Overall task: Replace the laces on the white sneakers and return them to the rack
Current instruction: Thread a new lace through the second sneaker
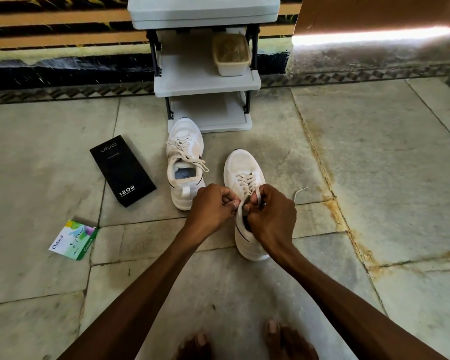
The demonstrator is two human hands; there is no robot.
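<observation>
Two white sneakers stand on the stone floor in front of a grey shoe rack [205,84]. The left sneaker [183,162] is laced, its lace ends lying loose over the opening. The right sneaker [244,175] is nearer to me, laced up the front. My left hand [213,206] pinches a lace [240,206] at its top eyelets. My right hand [273,214] grips the other lace strand over the shoe's opening. One loose lace end [300,192] trails on the floor to the right of that hand.
A black phone box [122,170] lies left of the sneakers, and a small green and white packet [73,240] lies nearer to me on the left. A beige tub [231,54] sits on the rack's middle shelf. My bare toes [276,336] show at the bottom edge.
</observation>
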